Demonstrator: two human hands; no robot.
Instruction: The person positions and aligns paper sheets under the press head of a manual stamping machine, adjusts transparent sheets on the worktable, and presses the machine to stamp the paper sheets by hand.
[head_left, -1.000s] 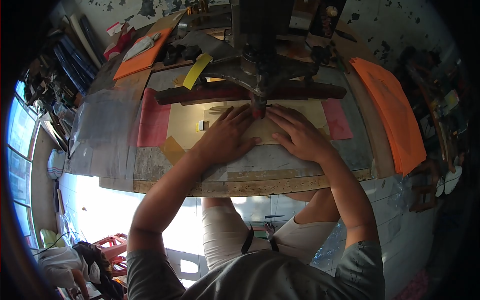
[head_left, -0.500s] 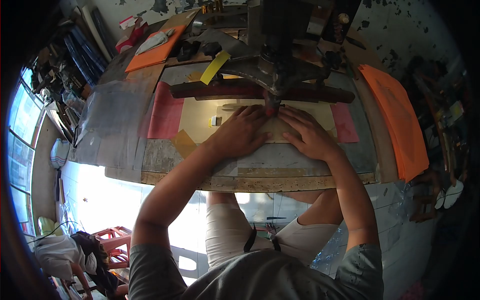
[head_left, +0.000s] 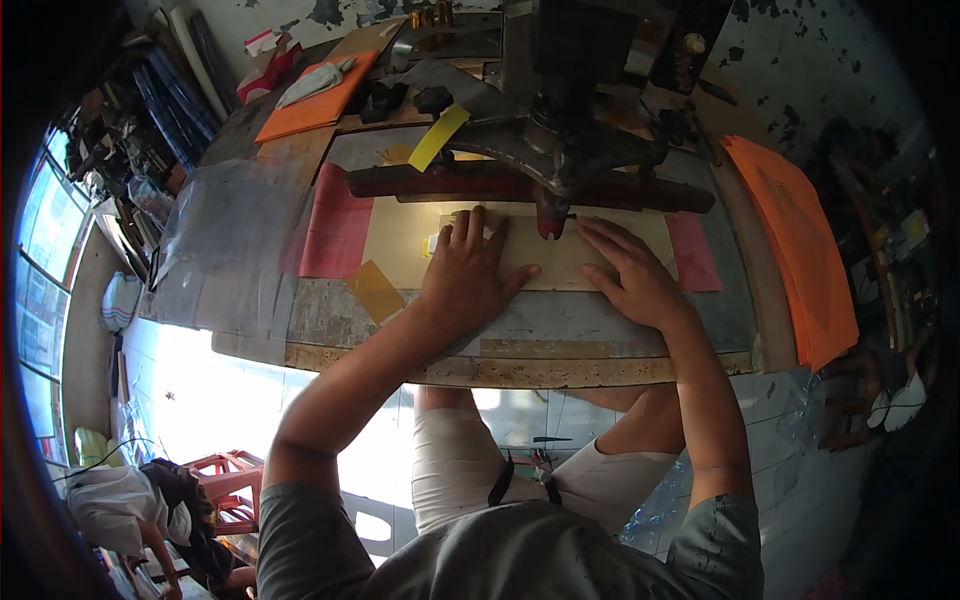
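My left hand lies flat with fingers spread on the left part of a cream-coloured flat sheet. A small white and yellow patch shows just left of its fingers. On the right part of the same sheet rests my right hand, its fingers stretched out. Pink-red material sticks out beyond both ends of the sheet. Just behind my fingers hangs the long dark bar of a machine, with a red-tipped part pointing down between my hands.
The machine's dark metal column rises at the back, and a yellow strip hangs by its arm. Clear plastic sheets cover the left side. Folded orange material lies at the right edge, more orange material back left. Another person is at lower left.
My hands have moved apart: the left one slid left and its fingers spread, while the right one shifted slightly right. More of the sheet and the red-tipped part shows between them.
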